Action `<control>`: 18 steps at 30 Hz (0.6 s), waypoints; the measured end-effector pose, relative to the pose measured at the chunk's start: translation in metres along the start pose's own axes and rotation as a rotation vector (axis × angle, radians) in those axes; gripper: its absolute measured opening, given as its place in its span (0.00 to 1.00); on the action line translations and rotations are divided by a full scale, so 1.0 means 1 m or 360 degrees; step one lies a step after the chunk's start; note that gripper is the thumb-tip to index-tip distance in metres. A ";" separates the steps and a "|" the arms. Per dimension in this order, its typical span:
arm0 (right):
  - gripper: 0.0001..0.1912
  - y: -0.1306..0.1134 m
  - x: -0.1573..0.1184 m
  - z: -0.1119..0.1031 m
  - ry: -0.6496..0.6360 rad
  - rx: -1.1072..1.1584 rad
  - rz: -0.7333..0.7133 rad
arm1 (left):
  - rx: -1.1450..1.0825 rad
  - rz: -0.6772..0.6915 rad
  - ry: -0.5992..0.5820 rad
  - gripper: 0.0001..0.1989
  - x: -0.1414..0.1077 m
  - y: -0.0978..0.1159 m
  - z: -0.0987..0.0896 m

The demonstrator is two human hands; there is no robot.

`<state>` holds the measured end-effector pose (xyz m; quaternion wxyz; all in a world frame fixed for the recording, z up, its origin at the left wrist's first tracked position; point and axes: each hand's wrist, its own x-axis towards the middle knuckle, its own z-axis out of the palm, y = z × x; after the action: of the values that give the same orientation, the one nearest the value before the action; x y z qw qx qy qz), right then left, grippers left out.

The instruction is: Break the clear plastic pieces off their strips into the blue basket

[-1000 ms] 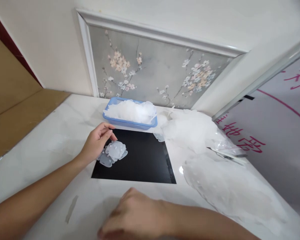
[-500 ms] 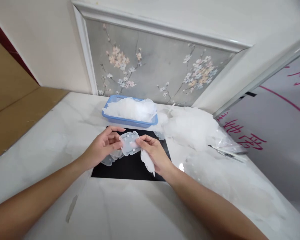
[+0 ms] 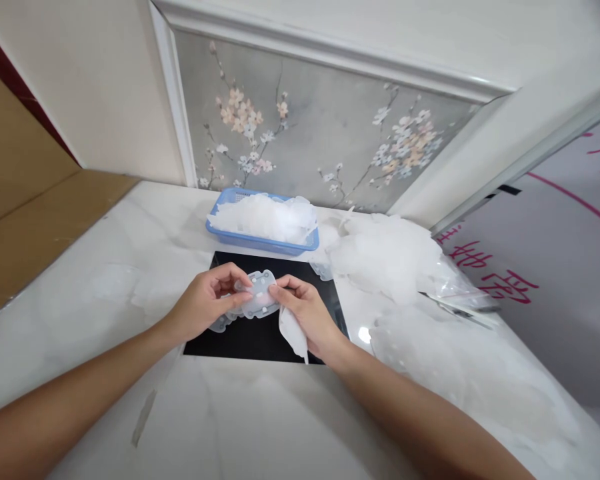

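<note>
Over a black mat (image 3: 260, 340), both hands hold a translucent, wavy-edged plastic piece (image 3: 261, 293) with small white spots and slots. My left hand (image 3: 207, 300) is closed with thumb and fingertips at its left edge. My right hand (image 3: 307, 310) pinches its right edge between thumb and fingers. A whitish thin plastic sheet (image 3: 293, 331) hangs below the right fingers, held in the same hand; whether it is one or several layers I cannot tell. More translucent pieces (image 3: 221, 324) lie on the mat beneath my left hand, partly hidden.
A blue basket (image 3: 263, 244) heaped with white translucent pieces stands behind the mat. To the right, a large pile of similar pieces (image 3: 385, 257) spreads over the marbled table (image 3: 180, 413), with a clear plastic bag (image 3: 455, 283) beside it. Cardboard (image 3: 45, 227) borders the left.
My left fingers have moved in closer on the plastic piece, and their tips now overlap its left edge. The whitish sheet under my right hand hangs slightly lower. The view has shifted slightly.
</note>
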<state>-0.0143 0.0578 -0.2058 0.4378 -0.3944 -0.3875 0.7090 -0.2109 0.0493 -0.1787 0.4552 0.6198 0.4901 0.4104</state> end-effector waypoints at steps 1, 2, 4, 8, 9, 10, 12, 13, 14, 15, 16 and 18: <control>0.20 0.000 0.000 0.000 -0.0004 -0.0011 -0.0004 | 0.0012 -0.0006 0.0001 0.09 0.000 0.000 0.000; 0.20 0.000 -0.001 0.000 -0.0014 -0.0027 -0.0015 | 0.0031 -0.0015 0.0002 0.09 0.000 0.001 0.001; 0.19 -0.001 -0.003 0.001 -0.0040 -0.0067 -0.0057 | 0.0089 -0.0026 -0.0007 0.08 -0.001 0.002 0.001; 0.19 -0.001 -0.007 0.002 -0.0055 -0.0196 -0.0199 | 0.0319 0.0058 -0.0031 0.07 -0.002 0.008 0.001; 0.19 -0.001 -0.008 0.003 -0.0047 -0.0244 -0.0244 | 0.0378 0.0091 -0.0029 0.08 -0.002 0.008 0.001; 0.20 0.000 -0.008 0.003 -0.0042 -0.0290 -0.0285 | 0.0430 0.0120 -0.0020 0.08 -0.003 0.009 0.001; 0.20 0.001 -0.009 0.004 -0.0031 -0.0354 -0.0347 | 0.0516 0.0163 0.0021 0.07 -0.004 0.007 0.002; 0.20 0.002 -0.010 0.005 -0.0029 -0.0365 -0.0363 | 0.0547 0.0174 0.0051 0.06 -0.004 0.006 0.003; 0.20 0.002 -0.010 0.005 -0.0027 -0.0365 -0.0369 | 0.0564 0.0178 0.0076 0.05 -0.004 0.005 0.003; 0.20 0.002 -0.010 0.005 -0.0024 -0.0357 -0.0365 | 0.0561 0.0176 0.0096 0.05 -0.004 0.004 0.004; 0.19 0.003 -0.010 0.005 -0.0018 -0.0343 -0.0355 | 0.0534 0.0164 0.0105 0.06 -0.004 0.003 0.004; 0.19 0.003 -0.010 0.006 0.0003 -0.0308 -0.0330 | 0.0434 0.0119 0.0090 0.08 -0.004 0.003 0.004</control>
<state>-0.0172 0.0470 -0.2039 0.4691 -0.3933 -0.4922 0.6189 -0.2072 0.0440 -0.1767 0.3371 0.6819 0.5305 0.3740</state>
